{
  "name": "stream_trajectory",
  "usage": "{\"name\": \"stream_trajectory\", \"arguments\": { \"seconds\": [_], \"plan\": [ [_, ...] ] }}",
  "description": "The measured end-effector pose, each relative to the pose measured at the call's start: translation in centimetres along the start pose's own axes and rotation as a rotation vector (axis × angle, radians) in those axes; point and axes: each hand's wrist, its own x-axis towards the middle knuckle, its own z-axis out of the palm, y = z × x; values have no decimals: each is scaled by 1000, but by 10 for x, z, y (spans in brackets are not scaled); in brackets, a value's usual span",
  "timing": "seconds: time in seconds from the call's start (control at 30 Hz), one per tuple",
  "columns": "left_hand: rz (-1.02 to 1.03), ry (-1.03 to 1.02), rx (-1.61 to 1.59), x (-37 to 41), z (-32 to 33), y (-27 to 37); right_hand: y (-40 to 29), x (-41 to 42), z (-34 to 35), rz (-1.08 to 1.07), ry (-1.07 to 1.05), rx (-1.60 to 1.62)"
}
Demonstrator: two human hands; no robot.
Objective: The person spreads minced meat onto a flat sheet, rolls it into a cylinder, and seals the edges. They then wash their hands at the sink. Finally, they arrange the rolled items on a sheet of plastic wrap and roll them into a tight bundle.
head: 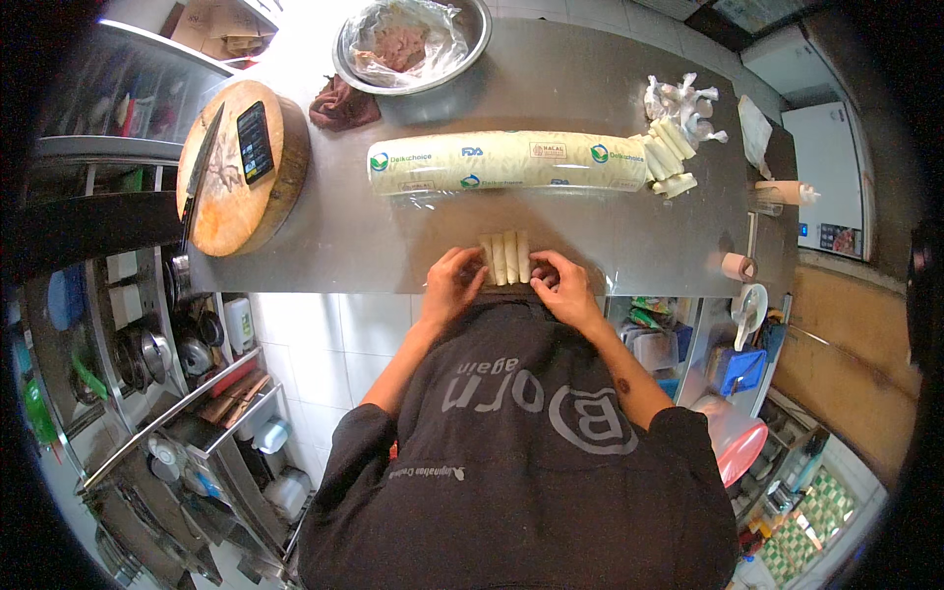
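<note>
Several pale, slim rolls (509,257), which look like filled wrapper rolls, lie side by side close to the table's near edge. My left hand (451,286) is at their left side, its fingers curled and a gap between thumb and index finger. On the opposite side, my right hand (566,289) has its fingertips at the outermost roll, fingers bent and apart. Neither hand lifts a roll. Just beyond lies a large roll of printed cling film (509,164), set crosswise; clear film seems to reach from it towards me. Parts of my fingertips are hidden.
More pale rolls (667,151) and knotted plastic-wrapped bundles (682,107) lie at the right of the steel table (324,221). A metal bowl (483,44) holds bagged minced filling (398,48), beside a brown cloth (343,105). A knife (203,166) and phone (255,141) rest on a round chopping block (221,214).
</note>
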Motion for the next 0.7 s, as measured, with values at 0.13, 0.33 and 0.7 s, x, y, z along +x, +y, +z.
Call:
{"name": "stream_trajectory", "arguments": {
  "seconds": [0.13,0.33,0.7],
  "plan": [
    [52,-50,39,6,-2,-3,-1,-2,11,22,45,-26],
    [207,-132,282,11,-9,6,2,-27,9,71,177,78],
    [459,-242,600,6,17,14,149,-105,-32,599,342,364]
  ]
}}
